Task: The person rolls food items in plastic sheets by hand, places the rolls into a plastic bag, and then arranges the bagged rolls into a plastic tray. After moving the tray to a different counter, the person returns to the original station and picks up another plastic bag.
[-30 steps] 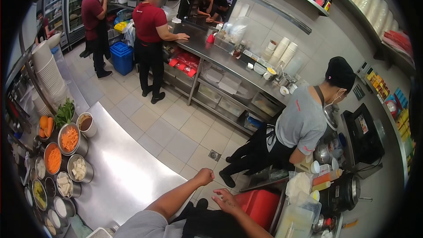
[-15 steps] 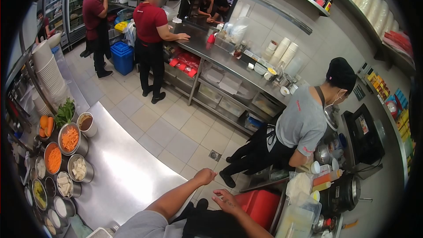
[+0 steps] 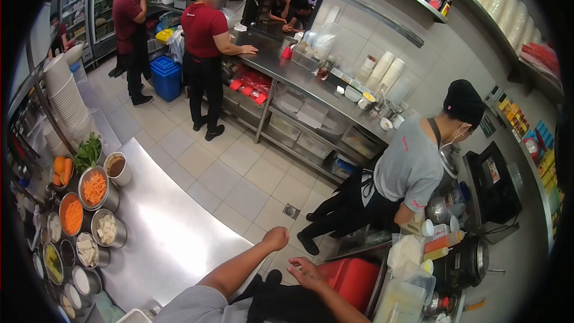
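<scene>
My left hand (image 3: 276, 239) is curled into a loose fist, held in the air just past the corner of the steel counter (image 3: 161, 203). I see nothing sticking out of it. My right hand (image 3: 305, 271) hovers a little below and to the right, palm turned inward, its fingers apart and holding nothing. Close beside the right hand and forearm is a red bin (image 3: 353, 281). The two hands do not touch each other.
Metal pots of shredded carrot (image 3: 94, 188) and tofu pieces (image 3: 107, 229) line the counter's left side. A co-worker in grey (image 3: 406, 155) bends over the right-hand worktop. Farther back stand two people in red shirts (image 3: 205, 30) near a blue bin (image 3: 165, 78).
My left hand has curled in more and shifted slightly left; its fingers stuck out further before. My right hand stays nearly in place.
</scene>
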Tool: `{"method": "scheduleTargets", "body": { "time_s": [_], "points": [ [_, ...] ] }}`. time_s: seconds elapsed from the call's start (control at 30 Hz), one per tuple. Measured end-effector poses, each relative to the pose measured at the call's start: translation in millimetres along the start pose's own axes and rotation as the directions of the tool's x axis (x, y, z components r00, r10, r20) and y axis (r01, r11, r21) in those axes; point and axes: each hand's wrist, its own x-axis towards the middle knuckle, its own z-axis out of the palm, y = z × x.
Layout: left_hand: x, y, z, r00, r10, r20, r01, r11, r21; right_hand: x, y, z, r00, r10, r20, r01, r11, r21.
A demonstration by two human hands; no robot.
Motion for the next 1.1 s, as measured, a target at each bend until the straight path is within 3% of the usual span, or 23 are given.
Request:
{"method": "scheduleTargets", "body": {
  "time_s": [0.33,0.4,0.43,0.5,0.57,0.67,1.1],
  "points": [
    [0.0,-4.4,2.4,0.992,0.002,0.128,-0.004,1.0,0.012,-0.9,3.3,1.5,1.0,-0.002,-0.009,0.002,1.0,0.018],
    [-0.8,-3.6,1.2,0.932,0.143,0.333,-0.11,0.987,-0.115,-0.7,6.2,1.9,1.0,-0.013,-0.014,0.013,1.0,0.018],
    [-1.3,-2.5,0.8,0.932,0.143,0.334,-0.11,0.987,-0.115,-0.8,5.8,1.3,0.999,0.032,-0.009,-0.032,0.999,0.024],
    [-1.8,-1.6,0.9,0.862,0.178,0.474,-0.144,0.984,-0.108,-0.8,6.5,1.4,0.997,0.078,-0.005,-0.078,0.996,0.032],
    [-2.7,-3.4,1.1,0.857,0.23,0.461,-0.191,0.973,-0.129,-1.2,9.5,3.2,0.994,-0.043,-0.097,0.04,0.999,-0.032],
    [-6.7,3.6,-3.6,0.85,0.266,0.454,-0.234,0.964,-0.125,-1.5,6.0,3.7,0.981,-0.056,-0.184,0.051,0.998,-0.034],
    [-10.5,13.2,-10.2,0.868,0.271,0.415,-0.245,0.963,-0.116,4.3,9.2,0.8,0.973,0.037,-0.229,-0.037,0.999,0.008]
  ]
}}
